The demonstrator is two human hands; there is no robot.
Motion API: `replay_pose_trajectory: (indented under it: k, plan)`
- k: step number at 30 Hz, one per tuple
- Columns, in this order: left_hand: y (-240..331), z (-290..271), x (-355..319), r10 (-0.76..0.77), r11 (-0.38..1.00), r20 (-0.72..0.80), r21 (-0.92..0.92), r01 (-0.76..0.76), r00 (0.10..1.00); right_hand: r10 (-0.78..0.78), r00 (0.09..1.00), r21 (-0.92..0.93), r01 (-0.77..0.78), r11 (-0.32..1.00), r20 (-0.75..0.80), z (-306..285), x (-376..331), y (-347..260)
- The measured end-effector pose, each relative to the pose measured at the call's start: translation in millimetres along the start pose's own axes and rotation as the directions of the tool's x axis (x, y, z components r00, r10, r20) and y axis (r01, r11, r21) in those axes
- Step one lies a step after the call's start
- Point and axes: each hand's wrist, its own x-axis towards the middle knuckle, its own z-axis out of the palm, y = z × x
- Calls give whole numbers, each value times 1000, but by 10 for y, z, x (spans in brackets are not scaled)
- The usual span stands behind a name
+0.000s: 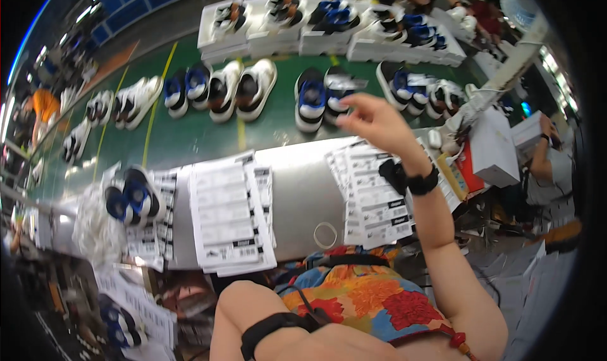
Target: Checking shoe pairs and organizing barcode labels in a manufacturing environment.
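A green conveyor belt (208,136) carries pairs of sneakers past a grey metal surface (303,184) strewn with white label sheets (227,218). The right hand (373,122) reaches far over the belt, fingers loosely curled and empty, just right of a blue-and-black sneaker pair (322,96). The left hand is out of view below.

Matt white paper label sheets (231,218) lie on a smooth, dull-sheened grey metal table (303,184) beside glossy blue-black sandals (129,196).

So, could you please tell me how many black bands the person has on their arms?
2: one on the right wrist, one on the left forearm.
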Motion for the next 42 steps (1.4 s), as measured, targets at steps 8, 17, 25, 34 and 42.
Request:
replay_pose_trajectory:
  k: [8,17,25,34,42]
  plan:
    - [354,-1204,-1037,30,-320,-887,428,845,461,109,833,359,-347,867,542,1702,-1001,139]
    - [-191,-2626,-393,-74,-452,-529,774,444,846,-195,865,78,179,981,463,1351,-1002,103]
    - [-640,-4561,207,-467,-522,-823,552,650,323,-88,943,-59,113,992,322,611,-1241,10]
    - [-313,-1801,397,-455,-256,-496,868,425,740,-163,981,638,60,768,104,607,-1149,425]
    - [-606,-1172,-453,-598,274,-552,541,795,581,290,948,35,-297,954,134,512,-1249,476]
